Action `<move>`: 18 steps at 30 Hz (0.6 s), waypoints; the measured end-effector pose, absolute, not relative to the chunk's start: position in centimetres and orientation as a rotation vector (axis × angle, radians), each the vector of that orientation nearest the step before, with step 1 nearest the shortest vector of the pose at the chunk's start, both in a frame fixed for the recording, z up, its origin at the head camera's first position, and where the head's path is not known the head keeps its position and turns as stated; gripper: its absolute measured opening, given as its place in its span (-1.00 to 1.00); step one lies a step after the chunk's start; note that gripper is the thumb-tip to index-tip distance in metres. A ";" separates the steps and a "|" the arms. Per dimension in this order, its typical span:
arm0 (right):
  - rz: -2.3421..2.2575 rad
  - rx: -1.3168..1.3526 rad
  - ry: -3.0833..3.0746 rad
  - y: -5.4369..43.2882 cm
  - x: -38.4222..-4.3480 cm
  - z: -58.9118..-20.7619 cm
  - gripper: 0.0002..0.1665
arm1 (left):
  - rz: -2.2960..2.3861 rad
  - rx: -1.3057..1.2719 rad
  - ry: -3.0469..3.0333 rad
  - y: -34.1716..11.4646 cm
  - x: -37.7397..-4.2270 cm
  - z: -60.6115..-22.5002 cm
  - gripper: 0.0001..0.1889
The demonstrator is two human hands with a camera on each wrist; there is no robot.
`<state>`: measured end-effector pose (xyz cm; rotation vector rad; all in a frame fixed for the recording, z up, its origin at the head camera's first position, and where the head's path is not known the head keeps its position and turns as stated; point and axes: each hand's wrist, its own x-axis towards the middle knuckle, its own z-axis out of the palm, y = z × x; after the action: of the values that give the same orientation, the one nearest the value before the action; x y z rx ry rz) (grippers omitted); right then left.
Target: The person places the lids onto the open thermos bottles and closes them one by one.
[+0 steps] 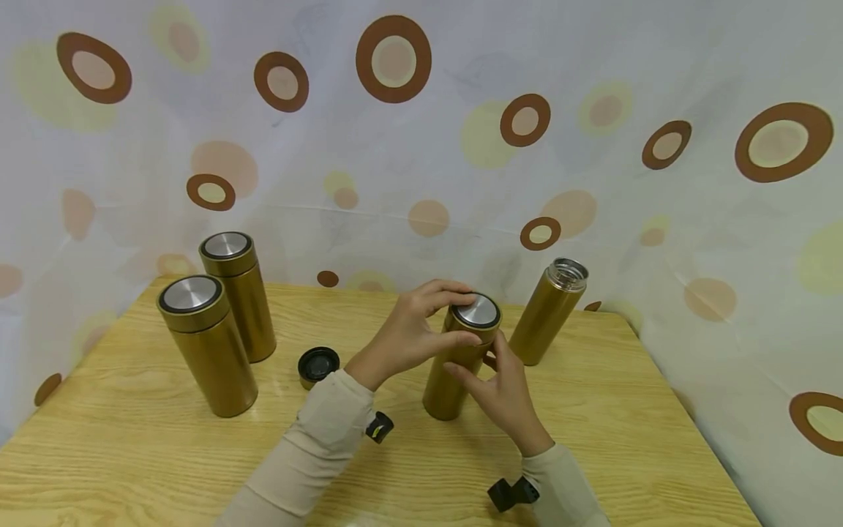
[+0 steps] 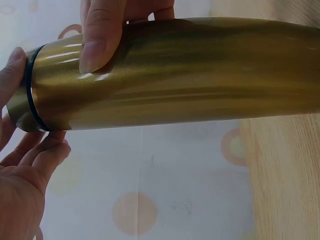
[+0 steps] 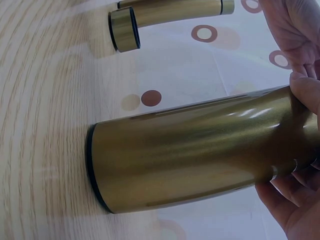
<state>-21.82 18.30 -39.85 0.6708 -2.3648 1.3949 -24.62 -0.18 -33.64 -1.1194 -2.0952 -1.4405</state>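
Note:
A gold thermos bottle (image 1: 445,388) with a silver-topped lid (image 1: 478,310) stands upright in front of me. My left hand (image 1: 415,329) grips that lid, thumb on the near side and fingers around the far side. Just below, my right hand (image 1: 503,391) holds the upper body of the bottle between thumb and fingers. In the left wrist view, a dark ring (image 2: 33,90) shows between lid and body. The base (image 3: 100,170) meets the tabletop in the right wrist view.
An uncapped gold bottle (image 1: 548,315) with a bare steel neck stands behind to the right. A loose lid (image 1: 318,367) lies left of my hands, dark inside facing up. Two capped bottles, one nearer (image 1: 211,351) and one farther (image 1: 246,300), stand at left on the wooden table (image 1: 626,439).

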 end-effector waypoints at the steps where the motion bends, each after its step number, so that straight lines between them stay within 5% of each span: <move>1: 1.397 0.666 -2.370 18.3 -21.8 -39.9 -0.15 | -1.432 -1.110 -2.102 -0.1 -24.6 -33.7 -0.48; 18: 1.454 0.615 -2.364 17.9 -21.8 -40.2 -0.17 | -0.901 -0.869 -2.478 -4.9 -20.6 -35.0 -0.14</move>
<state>-21.77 17.93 -40.15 0.6153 -2.3640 1.4538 -20.65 -4.90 -35.04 -0.8687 -2.4784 -0.9014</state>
